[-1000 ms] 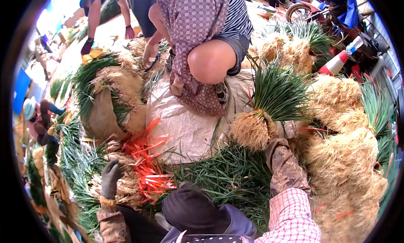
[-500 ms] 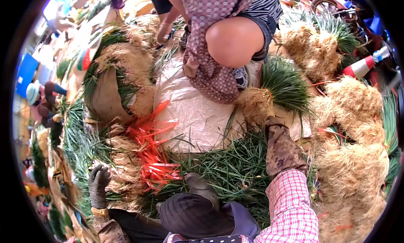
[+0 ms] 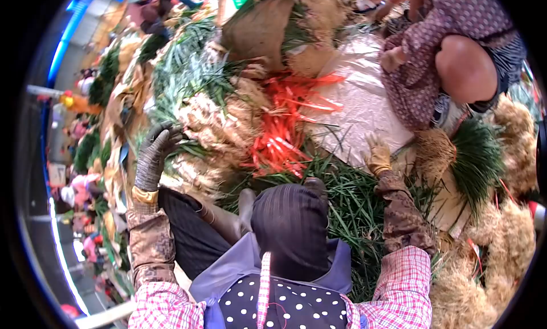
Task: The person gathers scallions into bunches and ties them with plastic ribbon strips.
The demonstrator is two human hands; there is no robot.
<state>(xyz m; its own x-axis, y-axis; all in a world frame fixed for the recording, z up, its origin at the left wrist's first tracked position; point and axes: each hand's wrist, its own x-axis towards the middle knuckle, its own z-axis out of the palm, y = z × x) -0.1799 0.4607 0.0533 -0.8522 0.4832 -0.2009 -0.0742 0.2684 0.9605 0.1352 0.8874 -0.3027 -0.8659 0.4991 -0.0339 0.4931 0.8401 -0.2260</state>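
My left hand (image 3: 156,155), in a dark grey glove, is raised at the left beside the pale bulbs and roots of loose green plants (image 3: 216,115). Its fingers are apart and nothing shows in them. A yellowish glove covers my right hand (image 3: 377,155), held with fingers spread over the near edge of the pale sheet (image 3: 353,109). A tied green bunch with tan roots (image 3: 478,158) lies to its right, apart from it. Between my hands is a heap of red strips (image 3: 282,127). Loose green leaves (image 3: 356,209) cover the ground before my knees.
A person (image 3: 456,61) in a patterned garment crouches at the upper right. Rooty bundles (image 3: 473,278) are piled at the lower right. A brown sack piece (image 3: 259,33) lies at the top. Other people (image 3: 154,10) are among plants at the far left.
My right hand has let go of the tied bunch and moved left from it; the bunch lies on the ground. The view has swung to the left. My left hand stays empty.
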